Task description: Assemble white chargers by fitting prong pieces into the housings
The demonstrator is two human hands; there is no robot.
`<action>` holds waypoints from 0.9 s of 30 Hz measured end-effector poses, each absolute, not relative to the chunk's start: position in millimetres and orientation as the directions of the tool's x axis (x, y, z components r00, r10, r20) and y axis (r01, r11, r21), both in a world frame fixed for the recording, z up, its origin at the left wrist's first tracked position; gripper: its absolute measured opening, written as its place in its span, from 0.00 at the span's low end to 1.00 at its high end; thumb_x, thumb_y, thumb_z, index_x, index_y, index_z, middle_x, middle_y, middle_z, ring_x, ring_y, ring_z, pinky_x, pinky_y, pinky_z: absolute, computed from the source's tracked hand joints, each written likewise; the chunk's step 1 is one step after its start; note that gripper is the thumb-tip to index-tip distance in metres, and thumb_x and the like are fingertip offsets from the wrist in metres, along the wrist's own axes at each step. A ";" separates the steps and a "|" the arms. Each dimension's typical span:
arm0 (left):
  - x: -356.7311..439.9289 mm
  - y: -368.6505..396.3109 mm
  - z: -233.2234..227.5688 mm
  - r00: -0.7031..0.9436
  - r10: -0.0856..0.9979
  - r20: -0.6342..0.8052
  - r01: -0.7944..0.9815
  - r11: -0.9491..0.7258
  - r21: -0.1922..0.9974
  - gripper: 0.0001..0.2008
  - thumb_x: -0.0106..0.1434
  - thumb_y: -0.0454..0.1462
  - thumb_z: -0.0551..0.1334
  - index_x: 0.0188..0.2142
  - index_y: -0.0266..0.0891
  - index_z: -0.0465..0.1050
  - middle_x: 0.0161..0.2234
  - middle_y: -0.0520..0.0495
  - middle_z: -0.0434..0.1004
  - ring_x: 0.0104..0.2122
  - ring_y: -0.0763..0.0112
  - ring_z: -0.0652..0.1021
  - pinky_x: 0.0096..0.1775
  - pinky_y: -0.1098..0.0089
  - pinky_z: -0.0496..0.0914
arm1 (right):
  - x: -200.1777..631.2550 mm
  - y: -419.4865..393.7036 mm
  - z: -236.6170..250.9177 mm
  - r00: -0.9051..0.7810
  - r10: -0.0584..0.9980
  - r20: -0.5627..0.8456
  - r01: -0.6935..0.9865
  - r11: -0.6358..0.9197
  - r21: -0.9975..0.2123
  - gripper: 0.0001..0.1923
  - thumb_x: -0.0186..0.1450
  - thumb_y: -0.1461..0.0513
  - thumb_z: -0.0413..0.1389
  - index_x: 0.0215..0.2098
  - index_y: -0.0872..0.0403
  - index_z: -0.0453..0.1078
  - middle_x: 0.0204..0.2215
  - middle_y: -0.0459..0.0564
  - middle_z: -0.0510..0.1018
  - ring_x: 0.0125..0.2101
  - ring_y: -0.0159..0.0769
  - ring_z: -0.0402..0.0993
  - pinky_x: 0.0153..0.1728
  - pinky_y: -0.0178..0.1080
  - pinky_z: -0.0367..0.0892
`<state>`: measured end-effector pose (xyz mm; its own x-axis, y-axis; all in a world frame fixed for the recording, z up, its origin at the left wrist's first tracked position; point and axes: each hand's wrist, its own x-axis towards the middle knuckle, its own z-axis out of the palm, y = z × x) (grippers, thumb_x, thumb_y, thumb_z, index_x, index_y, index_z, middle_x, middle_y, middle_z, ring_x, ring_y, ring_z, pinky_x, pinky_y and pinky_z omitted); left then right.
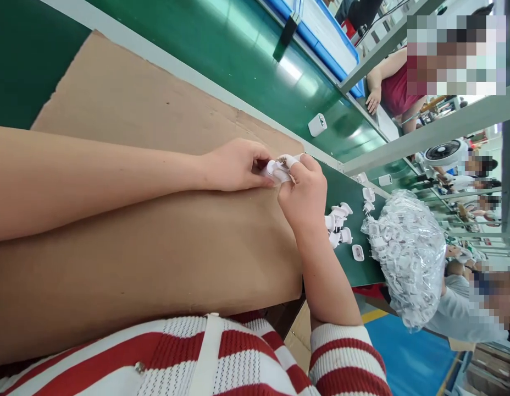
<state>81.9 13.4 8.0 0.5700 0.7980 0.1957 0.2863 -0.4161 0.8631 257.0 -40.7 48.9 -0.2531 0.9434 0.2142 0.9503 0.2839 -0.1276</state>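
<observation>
Above the far right part of a brown cardboard sheet [189, 242], my two hands meet at a small white plastic part [275, 169], partly covered by fingers. My left hand [234, 165] reaches in from the left and pinches one end of it. On the other side my right hand [306, 184] has its fingers closed around the part; a white covering shows on one finger. The part's exact kind is hard to make out. Right of my right wrist, several loose white plastic pieces [339, 223] lie in a group on the green table.
A large clear bag of white parts [407, 253] stands at the right. A white charger-like block [318, 125] sits on the green conveyor [238, 60]. Grey metal posts [428, 129] rise at the right. Beyond are blue trays [329, 38], a fan [442, 149] and co-workers.
</observation>
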 end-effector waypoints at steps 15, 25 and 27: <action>83.3 12.7 14.0 0.551 0.826 0.116 0.320 -0.337 0.885 0.13 0.55 0.45 0.68 0.30 0.37 0.74 0.31 0.49 0.77 0.33 0.66 0.74 0.34 0.67 0.63 | 260.1 -32.1 67.6 -0.345 0.916 0.204 0.932 0.361 -0.045 0.11 0.65 0.70 0.50 0.33 0.53 0.73 0.30 0.48 0.65 0.32 0.37 0.64 0.31 0.37 0.54; 81.8 12.0 16.7 0.561 0.816 0.141 0.318 -0.370 0.873 0.12 0.55 0.45 0.66 0.26 0.39 0.70 0.30 0.47 0.74 0.31 0.66 0.70 0.33 0.65 0.61 | 261.9 -29.0 68.2 -0.355 0.910 0.215 0.931 0.364 -0.001 0.10 0.66 0.67 0.51 0.29 0.53 0.71 0.27 0.47 0.64 0.28 0.35 0.61 0.29 0.38 0.50; 82.0 12.1 16.3 0.573 0.805 0.154 0.313 -0.389 0.867 0.12 0.55 0.46 0.65 0.26 0.39 0.71 0.30 0.47 0.75 0.31 0.66 0.70 0.32 0.64 0.61 | 260.5 -28.9 70.7 -0.344 0.919 0.192 0.937 0.349 0.009 0.10 0.65 0.68 0.51 0.28 0.53 0.70 0.27 0.47 0.64 0.28 0.35 0.60 0.29 0.38 0.50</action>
<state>82.0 12.1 16.3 0.5729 0.8050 0.1543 0.3126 -0.3886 0.8667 260.5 -28.9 70.7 -0.3442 0.9190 0.1923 0.9371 0.3491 0.0088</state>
